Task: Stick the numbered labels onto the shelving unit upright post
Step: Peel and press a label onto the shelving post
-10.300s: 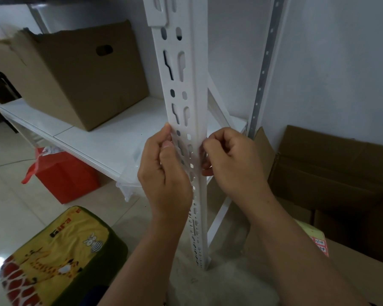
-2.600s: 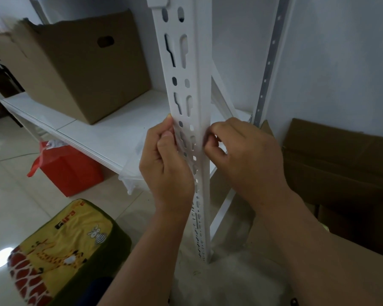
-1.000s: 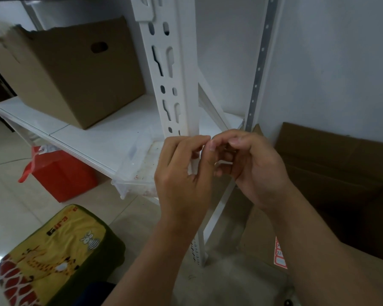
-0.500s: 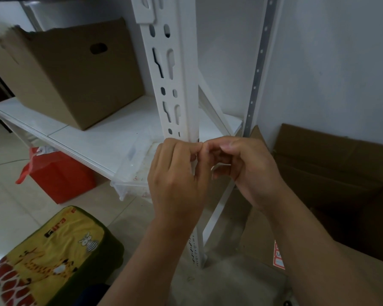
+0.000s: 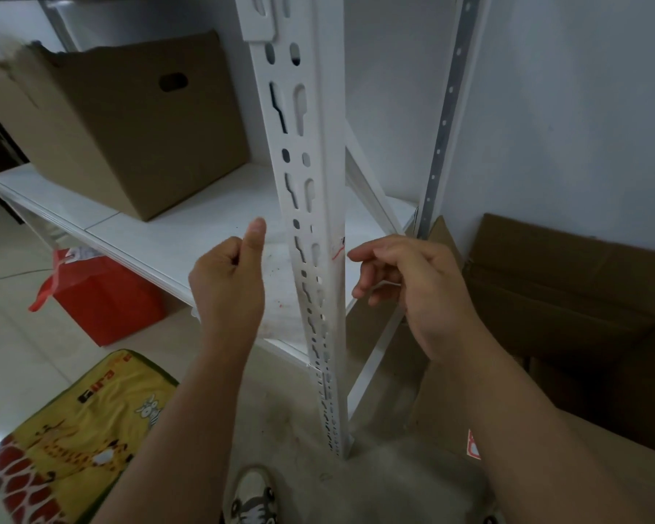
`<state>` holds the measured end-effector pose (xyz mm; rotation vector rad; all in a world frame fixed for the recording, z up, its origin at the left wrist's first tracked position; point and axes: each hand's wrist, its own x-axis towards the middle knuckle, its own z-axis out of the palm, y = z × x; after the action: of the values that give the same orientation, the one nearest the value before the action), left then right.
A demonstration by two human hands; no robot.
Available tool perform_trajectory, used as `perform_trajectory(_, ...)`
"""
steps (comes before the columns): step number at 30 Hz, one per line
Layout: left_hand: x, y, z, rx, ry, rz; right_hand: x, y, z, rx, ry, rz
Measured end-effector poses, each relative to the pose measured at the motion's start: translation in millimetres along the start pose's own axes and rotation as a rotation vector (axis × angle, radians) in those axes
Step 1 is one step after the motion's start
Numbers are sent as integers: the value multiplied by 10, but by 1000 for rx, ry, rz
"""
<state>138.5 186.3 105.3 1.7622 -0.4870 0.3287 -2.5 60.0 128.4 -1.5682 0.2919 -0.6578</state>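
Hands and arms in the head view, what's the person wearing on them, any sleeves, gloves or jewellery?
Nothing is worn on them: the left hand and right hand are bare, no gloves, rings or watch visible. Both forearms are uncovered to the frame edge, with no sleeves in sight.

a brown cardboard box [image 5: 129, 119] sits on the white shelf [image 5: 190, 228], a red bag [image 5: 103, 296] below.

white post [image 5: 320, 191] | red-edged label [image 5: 339, 250] | brown box [image 5: 129, 119] | red bag [image 5: 99, 296]
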Motion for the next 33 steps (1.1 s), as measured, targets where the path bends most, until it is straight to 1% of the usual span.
perform_trajectory(2, 80, -158, 7, 205, -139, -62, 1, 27, 24, -52, 60, 17)
perform_trajectory(4, 123, -283, 68, 377, -239, -111, 0, 51, 49, -81, 90, 25)
perform_trajectory(8, 155, -389, 199, 482, -332, -159, 6, 81, 66, -113, 122, 50)
perform_trajectory(12, 173, -426, 230, 620, -403, -178, -2, 102, 92, -149, 105, 65)
perform_trajectory(14, 162, -428, 248, 626, -411, -185, -10, 118, 108, -160, 90, 70)
perform_trajectory(16, 127, -418, 259, 620, -456, -220, -17, 134, 112, -188, 83, 66)
perform_trajectory(17, 118, -410, 264, 596, -460, -231, -21, 142, 112, -201, 81, 64)
perform_trajectory(21, 90, -184, 233, 368, -306, -218, -47, 181, 139, -191, 90, 131)
perform_trajectory(23, 34, -60, 198, 281, -260, -218, -58, 211, 174, -198, 95, 159)
perform_trajectory(27, -76, 44, 172, 121, -237, -237, -90, 286, 233, -197, 114, 144)
perform_trajectory(29, -110, 143, 165, -29, -203, -246, -131, 287, 274, -230, 92, 133)
perform_trajectory(31, -191, 282, 149, -195, -153, -194, -183, 294, 321, -284, 62, 98)
perform_trajectory(33, -336, 421, 152, -274, -170, -78, -238, 335, 369, -300, 54, 30)
